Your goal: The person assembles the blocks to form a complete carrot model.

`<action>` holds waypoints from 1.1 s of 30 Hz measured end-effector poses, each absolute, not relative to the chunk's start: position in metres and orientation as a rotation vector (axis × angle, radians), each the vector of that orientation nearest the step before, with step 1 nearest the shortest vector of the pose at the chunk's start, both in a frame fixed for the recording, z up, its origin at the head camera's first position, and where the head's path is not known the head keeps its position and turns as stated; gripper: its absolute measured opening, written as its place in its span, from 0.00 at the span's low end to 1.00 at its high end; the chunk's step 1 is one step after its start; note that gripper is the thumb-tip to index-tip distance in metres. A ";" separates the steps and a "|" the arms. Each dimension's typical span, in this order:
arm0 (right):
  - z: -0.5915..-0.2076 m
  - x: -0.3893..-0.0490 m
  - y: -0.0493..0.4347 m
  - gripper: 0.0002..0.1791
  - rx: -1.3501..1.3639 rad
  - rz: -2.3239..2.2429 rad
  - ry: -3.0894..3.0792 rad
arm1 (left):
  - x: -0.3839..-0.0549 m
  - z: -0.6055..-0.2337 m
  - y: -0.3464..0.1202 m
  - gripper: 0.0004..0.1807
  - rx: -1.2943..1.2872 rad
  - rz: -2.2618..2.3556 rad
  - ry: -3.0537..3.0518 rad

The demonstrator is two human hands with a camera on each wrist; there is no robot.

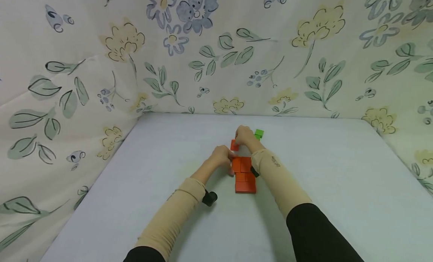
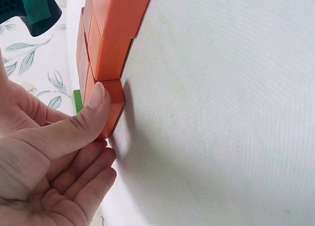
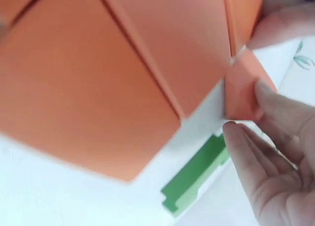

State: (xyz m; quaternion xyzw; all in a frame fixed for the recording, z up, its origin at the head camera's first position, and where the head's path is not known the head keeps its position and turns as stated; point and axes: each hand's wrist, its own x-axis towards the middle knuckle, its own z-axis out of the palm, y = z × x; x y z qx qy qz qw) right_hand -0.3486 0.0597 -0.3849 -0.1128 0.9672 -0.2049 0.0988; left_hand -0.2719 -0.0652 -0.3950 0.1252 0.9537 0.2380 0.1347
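Several orange blocks (image 1: 245, 179) lie joined in a column on the white table, their flat tops level. My left hand (image 1: 221, 156) is at the column's far left corner, its thumb (image 2: 83, 122) along the side of the end block (image 2: 116, 100) and a finger at its far edge. Beyond the column, my right hand (image 1: 246, 136) pinches a small orange block (image 3: 243, 90) between thumb and fingers, close to the column's far end. Green pieces (image 1: 258, 134) with a notched edge lie just right of that hand, partly hidden by it in the head view.
A flower-and-leaf patterned cloth (image 1: 216, 66) hangs behind and to the left of the white table (image 1: 338, 179). Each wrist carries a black camera (image 1: 209, 198) on a beige sleeve. Bare tabletop lies on both sides of the blocks.
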 end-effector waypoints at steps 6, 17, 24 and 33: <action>-0.388 -0.352 0.068 0.10 -0.520 -0.533 2.775 | -0.271 -0.393 -0.065 0.36 0.320 0.718 2.733; -0.389 -0.348 0.087 0.14 -0.610 -0.556 2.768 | -0.270 -0.395 -0.066 0.35 0.254 0.824 2.686; -0.385 -0.341 0.101 0.14 -0.618 -0.675 2.670 | -0.271 -0.396 -0.066 0.35 0.234 0.816 2.684; -0.379 -0.331 0.115 0.25 -0.687 -0.599 2.750 | -0.270 -0.392 -0.065 0.35 0.266 0.796 2.681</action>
